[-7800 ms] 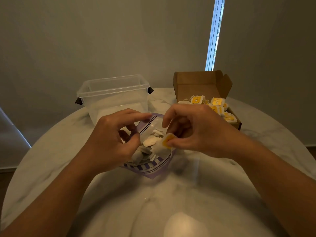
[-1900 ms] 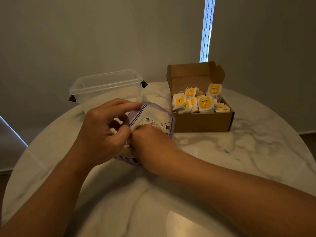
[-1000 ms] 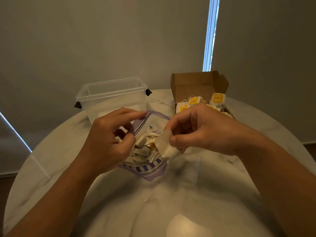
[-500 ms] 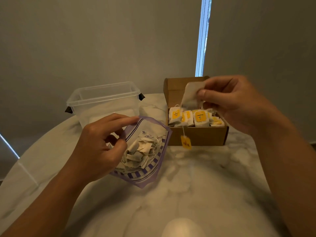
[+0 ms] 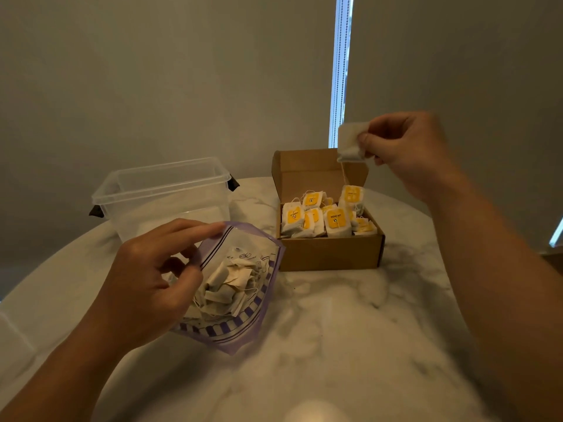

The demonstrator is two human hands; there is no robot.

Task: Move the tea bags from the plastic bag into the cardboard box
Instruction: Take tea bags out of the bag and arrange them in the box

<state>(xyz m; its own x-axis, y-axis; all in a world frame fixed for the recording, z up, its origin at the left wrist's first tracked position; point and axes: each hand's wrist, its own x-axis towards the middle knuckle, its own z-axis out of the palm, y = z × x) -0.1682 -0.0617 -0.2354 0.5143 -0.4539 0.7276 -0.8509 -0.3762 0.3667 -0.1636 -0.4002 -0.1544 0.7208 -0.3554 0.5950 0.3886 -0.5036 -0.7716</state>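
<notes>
At the far left of the marble table (image 5: pixel 335 345) a clear, open-topped tub (image 5: pixel 164 190) is set, with a dark clip at each end. Just in front of it the bag (image 5: pixel 243 336), clear with purple stripes, is held open at its near-left rim by the left hand (image 5: pixel 146 284): the rim is pinched between thumb and curled fingers, while the forefinger is stretched along the top edge. A loose heap of pale tea bags (image 5: pixel 228 284) with tangled strings is seen inside. The bag is propped on the table, its far corner close to the box (image 5: pixel 332 251).

The box is stood to the right with its lid (image 5: pixel 310 169) raised at the back. It is packed with further tea bags, most of them upright in rows with yellow tags facing forward.

Above the box's back right corner, one tea bag (image 5: pixel 350 141) is pinched at its edge by the thumb and fingers of the right hand (image 5: pixel 408 147). Its string (image 5: pixel 343 173) is hung down into the box; where it ends cannot be told.
</notes>
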